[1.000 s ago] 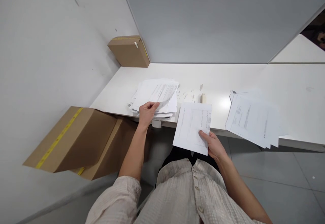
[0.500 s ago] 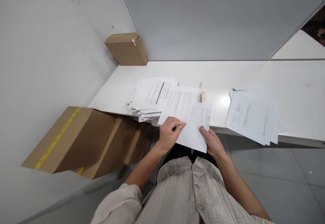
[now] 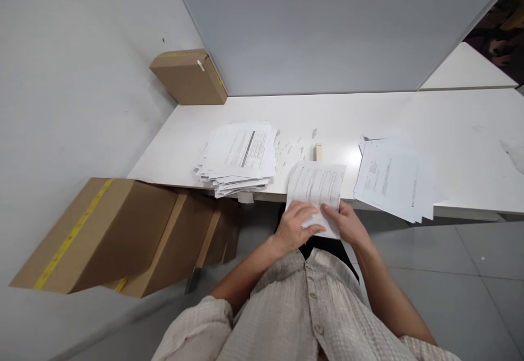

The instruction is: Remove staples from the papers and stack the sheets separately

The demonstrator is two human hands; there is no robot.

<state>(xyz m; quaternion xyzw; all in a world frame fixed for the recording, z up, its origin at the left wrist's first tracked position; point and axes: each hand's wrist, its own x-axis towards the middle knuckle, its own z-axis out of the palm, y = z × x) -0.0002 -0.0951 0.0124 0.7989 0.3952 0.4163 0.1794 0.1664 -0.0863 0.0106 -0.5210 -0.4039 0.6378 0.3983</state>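
Note:
Printed paper sheets [image 3: 317,178] are held in front of me at the table's front edge, their lower end near my waist. My right hand [image 3: 347,223] grips them by the right side, thumb on top and fingers underneath. Over the lower left part of the sheets lies my left hand [image 3: 295,226], its thumb apart from its fingers and paper showing between. To the left is a thick, uneven stack of printed papers [image 3: 241,154]. A looser, fanned pile of papers [image 3: 393,181] sits to the right, slightly overhanging the front edge.
A small beige block [image 3: 318,152] and scattered grey bits [image 3: 289,148] lie on the white table [image 3: 376,113]. One cardboard box [image 3: 192,80] stands in the back left corner. More cardboard boxes [image 3: 110,235] with yellow tape are below left. A grey panel [image 3: 319,34] borders the back.
The top sheet has swung from the left onto the sheets in my right hand. My left hand has moved right and its pinch has loosened. The view has shifted slightly.

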